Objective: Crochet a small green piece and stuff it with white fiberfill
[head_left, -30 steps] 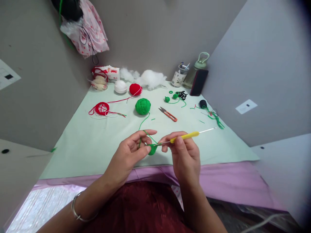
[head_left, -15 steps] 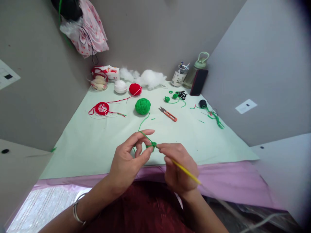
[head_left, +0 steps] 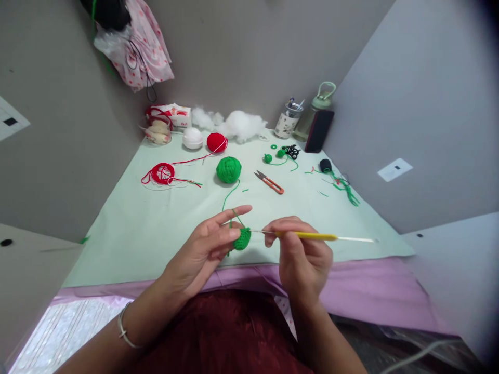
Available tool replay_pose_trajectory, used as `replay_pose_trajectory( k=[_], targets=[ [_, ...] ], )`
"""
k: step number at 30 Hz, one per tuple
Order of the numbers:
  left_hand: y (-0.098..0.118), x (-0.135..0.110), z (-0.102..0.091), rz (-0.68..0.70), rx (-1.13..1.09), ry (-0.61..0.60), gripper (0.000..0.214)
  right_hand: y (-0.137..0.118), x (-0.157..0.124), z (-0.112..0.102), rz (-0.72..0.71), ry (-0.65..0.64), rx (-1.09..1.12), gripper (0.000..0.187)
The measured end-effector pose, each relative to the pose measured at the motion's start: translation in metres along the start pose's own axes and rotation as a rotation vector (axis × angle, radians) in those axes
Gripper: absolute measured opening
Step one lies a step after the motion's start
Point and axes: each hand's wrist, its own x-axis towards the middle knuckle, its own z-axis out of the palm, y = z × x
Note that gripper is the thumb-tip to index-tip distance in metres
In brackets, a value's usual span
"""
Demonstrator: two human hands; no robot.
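Note:
Between thumb and fingers, my left hand (head_left: 208, 241) pinches a small green crochet piece (head_left: 243, 239), its index finger stretched out with green yarn looped over it. That yarn runs back to a green yarn ball (head_left: 228, 170) on the table. My right hand (head_left: 304, 254) is closed round the yellow handle of a crochet hook (head_left: 315, 236). The hook lies nearly level, its thin metal shaft reaching left to the top edge of the piece. Whether the tip sits inside a stitch is too small to tell.
Orange-handled thread snips (head_left: 270, 183) lie beyond my hands. Further left are a coil of red yarn (head_left: 162, 173), a red yarn ball (head_left: 217, 142) and a white ball (head_left: 192, 138). At the back right stand a pen cup (head_left: 288, 120), a phone (head_left: 319, 131) and a bottle (head_left: 307, 122).
My right hand has shifted right and turned, bringing the hook from a slant to nearly level. My left hand has rotated, so more of the green crochet piece shows.

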Motion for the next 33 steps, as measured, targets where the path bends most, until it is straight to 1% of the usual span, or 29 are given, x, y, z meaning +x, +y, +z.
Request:
replay_pose_trajectory(
  k=[2,3,6,8,11,13,15,17,18,21,23,26,29,31,33],
  targets=[
    [-0.002,0.000,0.002,0.032,0.034,-0.013,0.052,0.001,0.002,0.003,0.090,-0.006,0.105,0.019],
    [-0.003,0.000,0.003,0.044,0.043,-0.026,0.051,0.002,0.002,0.004,0.101,-0.028,0.118,0.018],
    [-0.006,0.001,0.005,0.069,0.061,-0.059,0.044,0.003,-0.002,0.007,0.056,-0.088,0.047,0.017],
    [-0.006,0.002,0.004,0.093,0.088,-0.028,0.041,0.002,-0.005,0.007,0.023,-0.067,-0.001,0.019],
    [-0.003,0.003,0.000,0.134,0.138,0.031,0.045,-0.001,-0.005,0.004,0.013,-0.006,-0.026,0.020],
    [-0.001,0.003,-0.002,0.147,0.153,0.039,0.045,-0.002,-0.002,0.000,0.051,0.007,0.012,0.020],
    [0.000,0.002,-0.003,0.154,0.160,0.031,0.043,-0.002,0.002,-0.001,0.115,0.015,0.108,0.018],
    [-0.001,0.001,-0.002,0.155,0.169,-0.004,0.040,-0.001,0.004,-0.001,0.163,0.002,0.191,0.017],
    [-0.002,0.001,-0.002,0.152,0.176,-0.033,0.038,0.000,0.004,0.000,0.168,-0.013,0.198,0.017],
    [-0.005,0.001,-0.001,0.140,0.193,-0.095,0.035,0.002,0.003,0.004,0.156,-0.063,0.108,0.016],
    [-0.006,0.001,-0.001,0.145,0.209,-0.065,0.033,0.002,0.001,0.006,0.161,-0.060,0.048,0.016],
    [-0.009,0.002,-0.002,0.180,0.250,0.006,0.036,0.001,-0.001,0.007,0.168,-0.024,0.020,0.017],
    [-0.011,0.003,0.000,0.231,0.261,0.065,0.047,-0.001,-0.003,0.008,0.082,-0.032,-0.046,0.017],
    [-0.011,0.004,0.004,0.235,0.223,0.093,0.054,-0.001,-0.006,0.010,-0.026,-0.065,-0.132,0.019],
    [-0.011,0.004,0.007,0.204,0.162,0.090,0.059,-0.001,-0.009,0.011,-0.142,-0.083,-0.222,0.027]
  ],
)
